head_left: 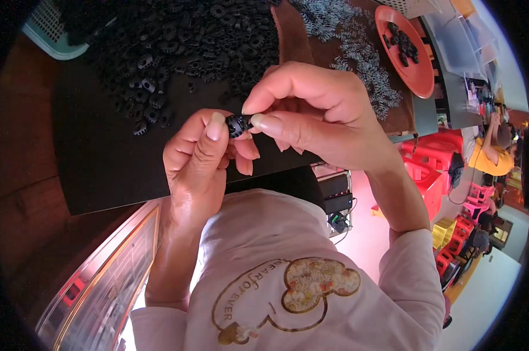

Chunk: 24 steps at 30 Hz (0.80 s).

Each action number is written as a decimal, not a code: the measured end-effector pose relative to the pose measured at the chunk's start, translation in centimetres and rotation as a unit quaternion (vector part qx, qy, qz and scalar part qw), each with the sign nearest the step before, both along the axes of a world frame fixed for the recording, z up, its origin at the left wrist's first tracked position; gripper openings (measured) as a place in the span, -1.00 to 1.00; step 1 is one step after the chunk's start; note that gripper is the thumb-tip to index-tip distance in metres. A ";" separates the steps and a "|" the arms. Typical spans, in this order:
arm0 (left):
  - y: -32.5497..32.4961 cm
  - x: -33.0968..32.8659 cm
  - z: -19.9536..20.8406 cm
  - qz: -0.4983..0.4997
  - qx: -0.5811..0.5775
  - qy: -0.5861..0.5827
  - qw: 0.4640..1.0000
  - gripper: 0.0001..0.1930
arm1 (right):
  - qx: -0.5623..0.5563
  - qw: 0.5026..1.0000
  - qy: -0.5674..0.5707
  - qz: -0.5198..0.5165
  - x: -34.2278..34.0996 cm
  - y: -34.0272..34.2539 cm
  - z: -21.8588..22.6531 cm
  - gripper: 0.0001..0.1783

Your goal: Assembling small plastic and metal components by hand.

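Near the front edge of the black table, a small black slotted plastic part (237, 126) is held up between my two hands. My left hand (193, 153) pinches it between thumb and fingers. From the other side, my right hand (320, 102) has its thumb and forefinger closed at the right end of the part. A darker bit shows between those fingertips, too small and too covered to name. Behind the hands spreads a large heap of similar black plastic parts (200, 44).
Many small bluish-grey pieces (358, 52) lie on a brown cloth (292, 35) at the back. An orange oval plate (419, 79) holds several black pieces. A green basket (48, 41) stands at far left. Red stools (431, 155) and a person in yellow (491, 155) are at right.
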<state>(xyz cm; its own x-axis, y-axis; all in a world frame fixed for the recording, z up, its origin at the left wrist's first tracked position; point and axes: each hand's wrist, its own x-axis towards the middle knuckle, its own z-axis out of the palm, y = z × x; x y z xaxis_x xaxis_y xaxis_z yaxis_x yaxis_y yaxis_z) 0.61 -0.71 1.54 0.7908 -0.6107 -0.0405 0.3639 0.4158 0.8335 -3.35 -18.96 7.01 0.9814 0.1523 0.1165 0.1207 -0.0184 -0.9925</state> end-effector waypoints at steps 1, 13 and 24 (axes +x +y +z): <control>0.0 0.0 -0.1 0.001 -0.002 -0.005 1.000 -0.67 | 0.016 1.000 0.012 0.022 0.1 0.0 -0.1 -0.95; 0.1 0.0 -0.1 -0.009 0.015 -0.033 0.999 -0.69 | -0.052 0.998 0.034 0.007 0.3 -0.2 -0.1 -0.94; 0.1 0.1 -0.2 -0.025 0.054 -0.074 0.996 -0.71 | 0.009 0.999 0.000 0.042 0.7 -0.7 -0.5 -0.97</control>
